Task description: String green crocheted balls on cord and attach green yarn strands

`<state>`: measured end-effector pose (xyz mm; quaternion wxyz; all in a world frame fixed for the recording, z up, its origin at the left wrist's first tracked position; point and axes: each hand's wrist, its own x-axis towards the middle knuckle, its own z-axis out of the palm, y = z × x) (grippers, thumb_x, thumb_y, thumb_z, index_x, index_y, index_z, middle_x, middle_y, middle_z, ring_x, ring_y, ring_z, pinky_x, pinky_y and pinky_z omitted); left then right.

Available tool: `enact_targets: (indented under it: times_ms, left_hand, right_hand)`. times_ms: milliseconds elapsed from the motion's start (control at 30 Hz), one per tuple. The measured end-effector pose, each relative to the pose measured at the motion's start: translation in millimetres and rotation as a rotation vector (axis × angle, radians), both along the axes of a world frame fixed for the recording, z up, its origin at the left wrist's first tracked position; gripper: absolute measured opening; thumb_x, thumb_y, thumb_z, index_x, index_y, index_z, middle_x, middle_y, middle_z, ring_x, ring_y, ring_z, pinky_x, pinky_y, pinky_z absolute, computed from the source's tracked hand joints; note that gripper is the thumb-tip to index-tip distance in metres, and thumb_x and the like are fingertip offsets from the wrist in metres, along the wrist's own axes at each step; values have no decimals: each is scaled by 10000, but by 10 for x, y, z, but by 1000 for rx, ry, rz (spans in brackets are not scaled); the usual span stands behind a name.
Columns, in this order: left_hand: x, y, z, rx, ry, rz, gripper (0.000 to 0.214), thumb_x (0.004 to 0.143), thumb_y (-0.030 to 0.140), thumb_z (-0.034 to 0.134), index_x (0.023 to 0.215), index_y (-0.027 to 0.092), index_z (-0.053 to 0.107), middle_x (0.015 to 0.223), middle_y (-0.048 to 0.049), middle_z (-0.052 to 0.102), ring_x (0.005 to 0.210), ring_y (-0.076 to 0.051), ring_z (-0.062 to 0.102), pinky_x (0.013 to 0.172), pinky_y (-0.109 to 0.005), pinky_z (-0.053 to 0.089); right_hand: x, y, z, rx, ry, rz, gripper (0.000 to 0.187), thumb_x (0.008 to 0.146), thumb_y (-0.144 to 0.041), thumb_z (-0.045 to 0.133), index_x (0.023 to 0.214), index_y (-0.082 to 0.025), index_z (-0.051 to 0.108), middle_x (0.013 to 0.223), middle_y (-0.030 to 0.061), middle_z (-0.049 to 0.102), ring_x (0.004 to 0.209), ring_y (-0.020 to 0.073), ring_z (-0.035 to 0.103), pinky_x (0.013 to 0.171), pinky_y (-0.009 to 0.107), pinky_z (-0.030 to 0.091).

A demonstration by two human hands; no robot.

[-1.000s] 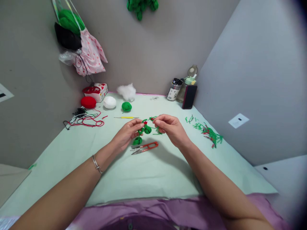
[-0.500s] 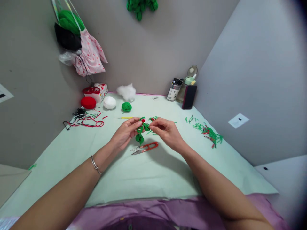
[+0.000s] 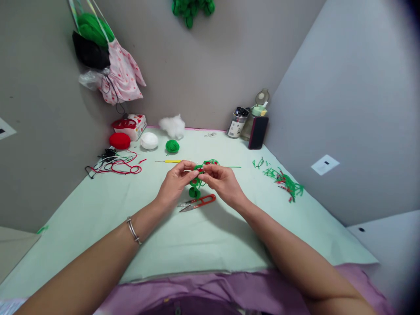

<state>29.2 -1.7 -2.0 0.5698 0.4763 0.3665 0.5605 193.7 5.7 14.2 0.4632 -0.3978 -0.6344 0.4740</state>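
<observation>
Between my two hands is a small green-and-red crocheted piece (image 3: 194, 192), with a round green part hanging below the fingers. My left hand (image 3: 177, 181) pinches it from the left with thumb and fingertips. From the right, my right hand (image 3: 223, 181) closes on the same piece, its fingertips almost meeting the left ones. Orange-handled thread snips (image 3: 206, 200) lie just below the hands on the table. Behind the hands are more green and red yarn bits (image 3: 211, 162) and a yellow-handled crochet hook (image 3: 172, 161), partly covered by the left hand.
A green yarn ball (image 3: 172, 146), white ball (image 3: 149, 141), red ball (image 3: 120, 140) and white stuffing (image 3: 173, 127) stand at the back left. Tangled yarn (image 3: 114, 164) lies left; yarn clippings (image 3: 288, 183) lie right. A phone (image 3: 258, 132) leans near a pen cup (image 3: 236, 123).
My right hand has moved left and in close to my left hand, and now grips the crocheted piece. The piece has turned slightly between the fingers.
</observation>
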Motion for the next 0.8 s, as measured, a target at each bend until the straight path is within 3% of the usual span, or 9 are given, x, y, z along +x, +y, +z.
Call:
enact_targets:
  times_ms: [167,367,567,800]
  left_hand:
    - [-5,-6,9,-16,-23,13,185,760,282,780,855,177,661,828,17,626,751,-112,561,733,-245,445]
    - [-65,41,33,-180,-136,-51,242,715,250,823,869,151,665,822,-3,665,751,-113,610,756,-245,463]
    - [-109,71,33,-215,-207,-93,298,740,279,830,935,181,628,852,0,705,774,-117,647,739,-240,486]
    - [-119,64,64,-195,-184,-93,339,741,326,829,943,182,597,795,3,703,731,-126,652,707,-249,486]
  right_hand:
    - [-3,0,-8,-17,-61,0,236,759,-390,724,762,-161,665,653,-17,547,586,100,424,539,257,307]
    - [-7,-21,14,-59,-87,25,239,767,-389,713,722,-165,643,609,-33,509,542,85,361,513,252,265]
    - [17,5,-20,-106,-9,4,259,760,-404,744,847,-160,742,687,-3,583,572,96,376,540,263,304]
    - [112,-3,69,89,-122,-58,211,849,-378,673,873,-217,807,737,23,592,697,149,476,618,284,391]
